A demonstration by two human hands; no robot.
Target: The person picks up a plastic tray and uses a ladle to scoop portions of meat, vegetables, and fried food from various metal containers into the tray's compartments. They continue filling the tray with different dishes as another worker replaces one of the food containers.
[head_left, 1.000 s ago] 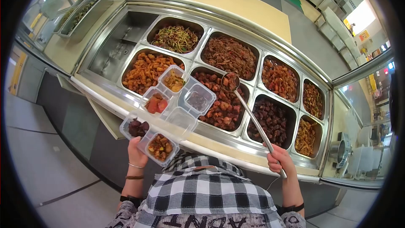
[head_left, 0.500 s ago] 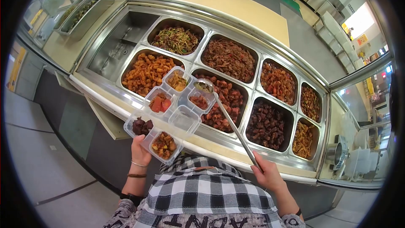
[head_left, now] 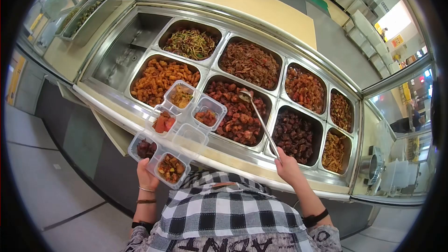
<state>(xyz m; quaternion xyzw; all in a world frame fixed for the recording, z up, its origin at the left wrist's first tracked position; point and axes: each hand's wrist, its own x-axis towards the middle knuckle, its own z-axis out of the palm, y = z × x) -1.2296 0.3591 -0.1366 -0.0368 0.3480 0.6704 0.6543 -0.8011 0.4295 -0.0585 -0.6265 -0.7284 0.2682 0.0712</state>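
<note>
My left hand [head_left: 147, 175] grips the near edge of a clear plastic container [head_left: 191, 136] with several compartments. Five different portions of food lie in it, and one compartment at its right side is empty. The container is held over the counter's front edge, partly above the trays. My right hand [head_left: 287, 167] is closed round the handle of a long metal ladle [head_left: 264, 129]. The ladle's bowl rests on the reddish chunks of meat [head_left: 235, 121] in the front middle tray.
More steel trays hold shredded vegetables [head_left: 192, 44], orange fried pieces [head_left: 161, 81], sliced meat [head_left: 249, 64] and dark chunks [head_left: 293, 135]. Glass panels flank the counter. A metal pot [head_left: 368, 164] stands at the right, long trays [head_left: 88, 16] at the far left.
The ladle bowl has moved from over the container to the right, onto the reddish meat. My right hand has shifted up a little. The container has moved slightly left and down.
</note>
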